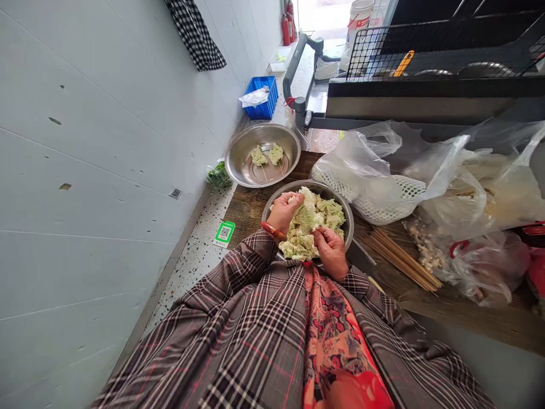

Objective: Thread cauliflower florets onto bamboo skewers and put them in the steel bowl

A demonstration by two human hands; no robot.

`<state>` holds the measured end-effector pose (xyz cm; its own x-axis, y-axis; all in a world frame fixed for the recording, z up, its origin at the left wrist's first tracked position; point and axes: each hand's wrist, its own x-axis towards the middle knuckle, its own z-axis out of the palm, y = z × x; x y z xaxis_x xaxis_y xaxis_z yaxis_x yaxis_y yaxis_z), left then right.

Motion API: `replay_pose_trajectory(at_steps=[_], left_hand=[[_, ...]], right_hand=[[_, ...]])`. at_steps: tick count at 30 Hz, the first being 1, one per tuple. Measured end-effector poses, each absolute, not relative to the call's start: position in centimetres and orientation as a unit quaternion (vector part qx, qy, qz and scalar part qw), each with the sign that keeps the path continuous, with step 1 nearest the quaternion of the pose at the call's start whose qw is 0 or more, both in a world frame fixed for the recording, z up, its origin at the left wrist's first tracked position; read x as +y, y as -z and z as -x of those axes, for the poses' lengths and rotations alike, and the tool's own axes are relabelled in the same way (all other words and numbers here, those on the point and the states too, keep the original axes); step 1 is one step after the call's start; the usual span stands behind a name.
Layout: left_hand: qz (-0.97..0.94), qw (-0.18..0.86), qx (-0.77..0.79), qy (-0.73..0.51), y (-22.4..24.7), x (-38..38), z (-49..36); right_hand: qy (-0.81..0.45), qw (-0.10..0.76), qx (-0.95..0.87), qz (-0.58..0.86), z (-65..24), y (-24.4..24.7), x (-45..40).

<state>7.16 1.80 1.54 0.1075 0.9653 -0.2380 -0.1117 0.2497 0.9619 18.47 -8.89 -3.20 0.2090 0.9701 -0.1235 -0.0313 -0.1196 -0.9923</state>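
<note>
Both hands are over a metal bowl [349,224] heaped with cauliflower florets [332,213]. My left hand [286,215], with a reddish bangle at the wrist, is closed on a pale cauliflower piece [305,215]. On the other side of that piece, the fingers of my right hand [332,250] pinch its lower edge. Behind and to the left stands a wider metal basin [238,165]. Two cauliflower pieces [276,153] on thin sticks lie inside it.
Right of the bowl lie a bundle of bamboo skewers [402,258] and a blade-like metal piece [361,255]. Plastic bags [460,193] and a white mesh basket [383,207] crowd the right side. A blue crate [267,105] stands by the wall, and a QR card [224,233] lies left.
</note>
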Motion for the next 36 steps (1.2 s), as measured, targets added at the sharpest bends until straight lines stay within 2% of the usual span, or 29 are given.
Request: replay_pose_trajectory(at_steps=[8,16,19,27,36], left_hand=[[-0.411,0.618,0.502,-0.443,-0.7,1.4,-7.7],[-0.362,0.690,0.462,-0.424,-2.5,1.9,-7.1],[-0.344,0.677,0.482,-0.437,-2.4,1.8,-6.0],[-0.258,0.660,0.522,-0.475,0.3,0.8,-1.9],[-0.183,0.713,0.482,-0.475,1.7,1.4,1.7]], right_hand=[[-0.493,0.527,-0.381,0.578,-18.4,3.6,-8.9],[-0.632,0.518,-0.282,0.502,-19.3,1.8,-7.6],[-0.611,0.490,-0.336,0.523,-19.5,1.9,-7.7],[-0.445,0.387,-0.603,0.538,-20.2,4.2,-8.5],[-0.457,0.336,-0.624,0.538,-18.8,3.5,-5.2]])
